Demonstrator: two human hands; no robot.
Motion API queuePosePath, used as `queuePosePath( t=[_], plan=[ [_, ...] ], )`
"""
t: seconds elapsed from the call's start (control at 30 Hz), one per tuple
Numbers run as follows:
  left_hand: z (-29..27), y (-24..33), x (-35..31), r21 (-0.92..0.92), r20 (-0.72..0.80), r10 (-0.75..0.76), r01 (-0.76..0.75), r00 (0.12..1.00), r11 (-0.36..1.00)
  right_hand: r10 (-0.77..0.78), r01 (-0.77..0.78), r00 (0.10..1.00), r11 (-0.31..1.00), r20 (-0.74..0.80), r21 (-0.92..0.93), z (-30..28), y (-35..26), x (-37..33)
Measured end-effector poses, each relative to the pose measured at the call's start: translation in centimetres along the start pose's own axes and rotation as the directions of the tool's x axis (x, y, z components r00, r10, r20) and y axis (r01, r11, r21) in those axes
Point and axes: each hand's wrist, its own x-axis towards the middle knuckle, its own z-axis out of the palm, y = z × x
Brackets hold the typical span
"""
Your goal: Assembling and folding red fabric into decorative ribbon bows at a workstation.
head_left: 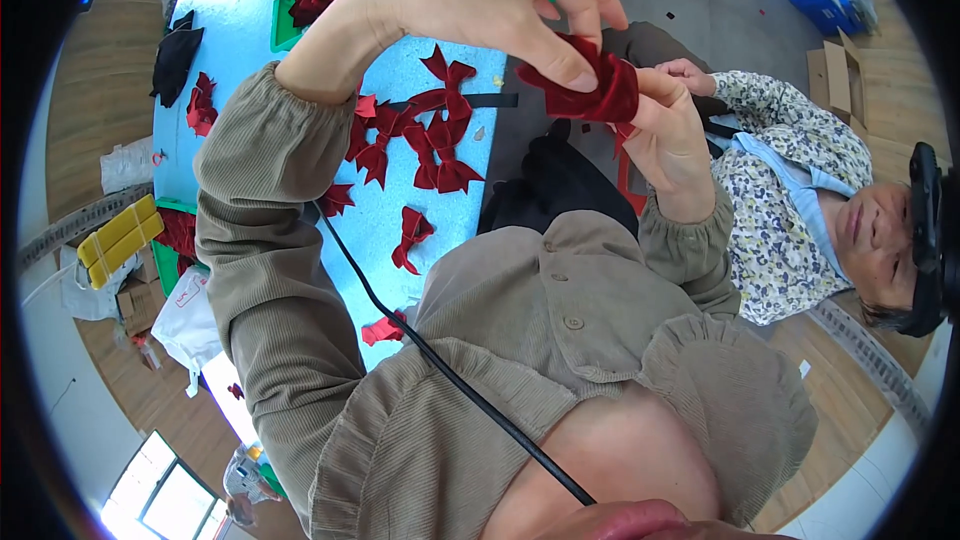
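Note:
Up in front of my chest, a dark red velvet ribbon (606,92) is folded into a wide loop. My left hand (500,2) pinches it between thumb and fingers from the left. On the other side, my right hand (672,145) grips the ribbon's right end, its fingertips partly hidden by the velvet. Below my left forearm, several finished red velvet bows (440,145) lie in a loose pile on the light blue table (375,240). A black strip (490,100) lies among them, and a single bow (412,238) rests nearer to me.
A green crate (284,20) packed with red bows stands at the far side. Black fabric (177,58) lies at the table's left. To my right sits another person (790,190) in a floral top. A black cable (440,365) hangs across my chest.

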Motion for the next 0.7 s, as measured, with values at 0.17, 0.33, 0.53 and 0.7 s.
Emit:
queuePosePath(
  t=[0.17, 0.33, 0.53, 0.7],
  plan=[
    [1.1, 0.8, 0.3, -0.001, -0.147, -0.010, 0.010, 0.989, 1.000, -0.123, 0.113, 0.986, 0.989, -0.109, -0.096, -0.2, 0.3, -0.1],
    [0.2, 1.7, 0.3, 0.168, -0.103, -0.066, 0.083, 0.993, 0.982, -0.056, 0.057, 0.998, 0.998, -0.013, 0.038, -0.8, 0.7, 0.0],
    [0.8, 1.8, 0.1, 0.165, -0.130, -0.302, 0.321, 0.944, 0.933, -0.036, 0.034, 0.998, 0.999, -0.060, -0.021, -0.2, 1.0, 0.0],
    [3.1, -1.0, -0.4, -0.075, -0.367, -0.329, 0.325, 0.870, 0.943, -0.217, 0.161, 0.964, 0.936, -0.154, -0.313, 0.4, 1.6, 0.5]
  ],
)
